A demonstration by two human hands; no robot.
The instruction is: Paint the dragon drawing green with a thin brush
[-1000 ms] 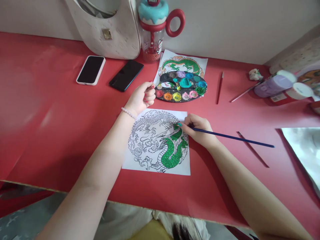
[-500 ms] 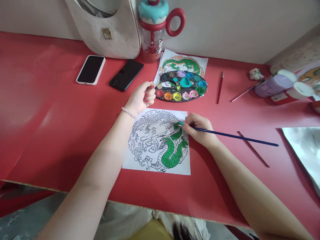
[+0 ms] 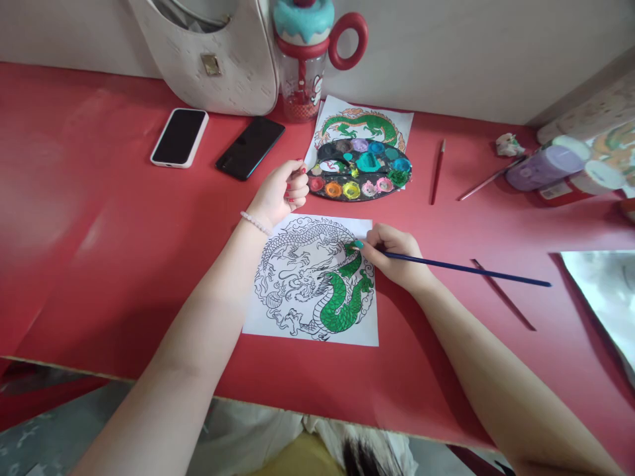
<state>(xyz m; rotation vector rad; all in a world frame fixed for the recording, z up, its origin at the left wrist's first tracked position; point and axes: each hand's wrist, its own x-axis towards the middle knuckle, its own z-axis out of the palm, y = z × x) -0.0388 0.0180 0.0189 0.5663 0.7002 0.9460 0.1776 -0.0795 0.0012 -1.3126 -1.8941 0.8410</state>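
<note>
My right hand [image 3: 397, 254] is closed around a paintbrush with a long dark blue handle [image 3: 471, 270]. Its tip meets a dragon line drawing on white paper [image 3: 278, 324], at the green upper right part of the body. Part of the dragon is painted green; the rest is black outline. My left hand [image 3: 280, 188] has its fingers curled in, above the sheet's top left corner and right by the left end of a black paint palette [image 3: 360, 178]. Whether it grips anything is hidden. Several wells of the palette hold colours, with green at the right end.
Behind the palette lies another dragon picture [image 3: 397, 122]. A clear cup [image 3: 300, 79], white handbag [image 3: 223, 73] and two phones [image 3: 179, 137] [image 3: 251, 149] stand or lie at the back left. To the right are loose brushes [image 3: 438, 172] [image 3: 503, 294], crumpled tissue [image 3: 508, 145] and a purple-labelled jar [image 3: 546, 164].
Little differs. The rear end of the blue brush handle has shifted slightly left and up. My left hand stays in place.
</note>
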